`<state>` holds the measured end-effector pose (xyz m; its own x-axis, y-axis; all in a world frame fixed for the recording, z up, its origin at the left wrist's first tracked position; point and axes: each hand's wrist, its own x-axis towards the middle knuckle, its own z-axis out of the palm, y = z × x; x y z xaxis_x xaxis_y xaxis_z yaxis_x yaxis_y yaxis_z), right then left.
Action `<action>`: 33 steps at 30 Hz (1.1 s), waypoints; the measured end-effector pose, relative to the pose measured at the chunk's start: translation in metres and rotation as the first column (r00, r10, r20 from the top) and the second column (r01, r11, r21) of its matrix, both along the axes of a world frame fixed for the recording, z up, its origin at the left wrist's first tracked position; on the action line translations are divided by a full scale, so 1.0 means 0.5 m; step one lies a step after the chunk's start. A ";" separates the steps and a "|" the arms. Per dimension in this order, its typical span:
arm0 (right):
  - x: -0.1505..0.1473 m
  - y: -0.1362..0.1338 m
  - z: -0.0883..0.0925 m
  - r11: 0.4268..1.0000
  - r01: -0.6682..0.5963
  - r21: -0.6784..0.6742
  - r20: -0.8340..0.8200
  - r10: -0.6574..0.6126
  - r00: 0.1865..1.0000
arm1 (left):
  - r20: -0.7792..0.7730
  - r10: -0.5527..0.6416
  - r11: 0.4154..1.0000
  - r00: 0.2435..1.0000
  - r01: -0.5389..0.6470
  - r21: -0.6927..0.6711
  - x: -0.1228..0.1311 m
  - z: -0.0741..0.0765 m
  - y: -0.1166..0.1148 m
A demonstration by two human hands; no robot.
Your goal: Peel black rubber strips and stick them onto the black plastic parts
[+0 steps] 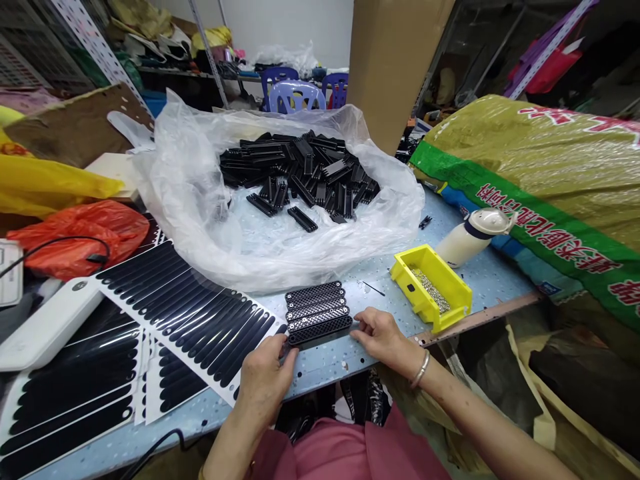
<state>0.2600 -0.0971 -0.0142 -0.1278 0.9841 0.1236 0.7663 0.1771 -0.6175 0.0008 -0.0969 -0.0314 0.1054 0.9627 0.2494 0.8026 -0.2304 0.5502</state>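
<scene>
A row of several black plastic mesh strips [318,310] lies side by side on the speckled blue table in front of me, with small silvery pieces at their ends. My left hand [267,373] has its thumb and fingertips closed at the left end of the nearest strip. At that strip's right end, my right hand [383,339] has its fingers curled and its thumb and forefinger against the tip. A yellow bin [453,308] to the right holds small metal pieces [431,291]. Behind the row, a clear plastic bag [260,267] lies open around a heap of black plastic parts [300,167].
Sheets of black adhesive strips [190,307] overlap on the left, beside a white device [50,323] and a red plastic bag [90,233]. A white bottle [465,240] stands behind the bin. A large yellow-green sack [540,167] fills the right side.
</scene>
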 end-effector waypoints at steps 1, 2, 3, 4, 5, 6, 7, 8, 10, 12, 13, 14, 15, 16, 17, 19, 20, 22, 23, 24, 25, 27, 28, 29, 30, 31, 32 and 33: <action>0.003 0.001 0.009 1.000 0.002 0.019 0.010 -0.002 1.000 | 0.021 0.008 1.000 1.000 -0.008 -0.013 -0.003 0.005 -0.002; 0.004 0.003 0.017 0.999 -0.001 0.050 0.027 -0.001 1.000 | 0.048 0.020 1.000 0.999 -0.019 -0.020 -0.005 0.010 -0.003; 0.004 0.006 0.025 0.997 -0.009 0.083 0.048 0.005 0.999 | 0.083 0.032 0.999 0.996 -0.031 -0.018 -0.007 0.017 -0.003; 0.001 0.012 0.031 0.994 -0.024 0.108 0.070 0.016 0.997 | 0.119 0.039 0.999 0.992 -0.038 -0.010 -0.007 0.024 -0.001; -0.004 0.019 0.035 0.992 -0.045 0.119 0.092 0.034 0.995 | 0.153 0.038 0.999 0.987 -0.039 0.004 -0.006 0.031 0.002; -0.011 0.027 0.039 0.991 -0.067 0.120 0.117 0.053 0.992 | 0.179 0.027 0.999 0.983 -0.031 0.021 -0.004 0.038 0.006; -0.018 0.035 0.041 0.990 -0.088 0.114 0.142 0.072 0.987 | 0.195 0.011 0.999 0.981 -0.020 0.043 0.000 0.044 0.012; -0.027 0.043 0.042 0.989 -0.106 0.104 0.169 0.087 0.982 | 0.201 -0.007 0.998 0.979 -0.006 0.066 0.004 0.048 0.019; -0.043 0.056 0.043 0.987 -0.139 0.079 0.219 0.118 0.968 | 0.180 -0.044 0.995 0.983 0.027 0.100 0.016 0.054 0.032; -0.055 0.065 0.042 0.985 -0.166 0.054 0.252 0.147 0.956 | 0.111 -0.067 0.993 0.992 0.055 0.103 0.028 0.057 0.043; -0.060 0.068 0.042 0.983 -0.178 0.044 0.262 0.160 0.952 | 0.060 -0.074 0.993 0.995 0.068 0.092 0.034 0.057 0.048; -0.064 0.071 0.042 0.982 -0.186 0.035 0.269 0.170 0.948 | 0.001 -0.081 0.994 0.997 0.080 0.074 0.040 0.058 0.052; -0.068 0.073 0.041 0.981 -0.194 0.028 0.273 0.179 0.945 | -0.058 -0.086 0.995 0.995 0.089 0.054 0.045 0.058 0.056; -0.070 0.076 0.041 0.980 -0.200 0.019 0.278 0.187 0.942 | -0.109 -0.090 0.995 0.990 0.094 0.034 0.050 0.059 0.059; -0.072 0.078 0.041 0.979 -0.205 0.010 0.283 0.194 0.939 | -0.149 -0.094 0.995 0.984 0.097 0.017 0.053 0.059 0.062; -0.071 0.080 0.042 0.978 -0.207 -0.001 0.282 0.199 0.938 | -0.196 -0.095 0.995 0.976 0.097 -0.002 0.056 0.060 0.066; -0.069 0.079 0.043 0.979 -0.203 0.001 0.267 0.195 0.944 | -0.200 -0.094 0.995 0.975 0.095 -0.002 0.055 0.060 0.066; -0.060 0.072 0.044 0.983 -0.183 0.016 0.205 0.176 0.963 | -0.178 -0.099 0.995 0.979 0.104 0.015 0.050 0.058 0.061; -0.055 0.066 0.044 0.985 -0.169 0.026 0.166 0.162 0.973 | -0.154 -0.104 0.993 0.983 0.110 0.034 0.045 0.056 0.057; -0.048 0.058 0.043 0.987 -0.156 0.036 0.129 0.150 0.980 | -0.125 -0.106 0.992 0.986 0.114 0.058 0.041 0.054 0.050; -0.042 0.050 0.041 0.988 -0.147 0.042 0.099 0.143 0.985 | -0.094 -0.107 0.990 0.990 0.115 0.087 0.036 0.052 0.043; -0.032 0.034 0.035 0.990 -0.136 0.040 0.056 0.133 0.989 | -0.044 -0.099 0.986 0.994 0.105 0.134 0.027 0.045 0.027; -0.028 0.028 0.031 0.991 -0.131 0.032 0.040 0.130 0.991 | -0.024 -0.092 0.985 0.995 0.095 0.144 0.024 0.042 0.020; -0.026 0.023 0.026 0.992 -0.126 0.021 0.024 0.125 0.992 | -0.005 -0.086 0.986 0.996 0.085 0.142 0.022 0.038 0.015; -0.025 0.020 0.022 0.993 -0.114 0.009 0.008 0.114 0.993 | 0.014 -0.081 0.988 0.997 0.079 0.134 0.021 0.035 0.011; -0.025 0.018 0.018 0.995 -0.097 -0.006 -0.009 0.097 0.995 | 0.033 -0.078 0.990 0.996 0.074 0.123 0.020 0.032 0.009; -0.025 0.018 0.015 0.997 -0.077 -0.023 -0.028 0.076 0.997 | 0.053 -0.077 0.991 0.996 0.070 0.114 0.020 0.030 0.008; -0.025 0.019 0.013 0.997 -0.057 -0.044 -0.049 0.055 0.997 | 0.073 -0.077 0.992 0.994 0.068 0.110 0.020 0.028 0.007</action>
<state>0.2472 -0.0877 -0.0076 -0.1777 0.9803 0.0860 0.7257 0.1896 -0.6614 0.0110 -0.0932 -0.0174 0.1504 0.9203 0.3611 0.7377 -0.3476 0.5787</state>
